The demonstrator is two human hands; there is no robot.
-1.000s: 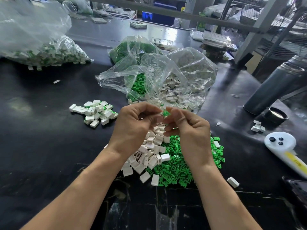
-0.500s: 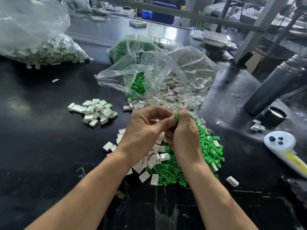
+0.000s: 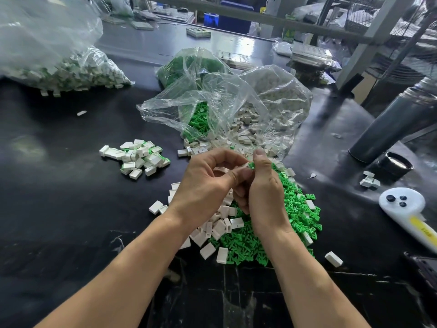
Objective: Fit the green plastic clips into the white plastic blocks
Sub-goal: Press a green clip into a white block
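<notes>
Black workbench (image 3: 59, 204), factory shelving behind. Above the loose green clip pile (image 3: 295, 209), left hand (image 3: 208, 185) pinches a white block (image 3: 246, 165); right hand (image 3: 264, 190) pinches a green clip (image 3: 251, 165) against it. Step: insertion under way. Next: likely press until seated. Seating depth hidden by fingers.

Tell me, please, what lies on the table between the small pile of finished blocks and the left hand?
In the head view, only bare black table separates that pile from the left hand.
</notes>
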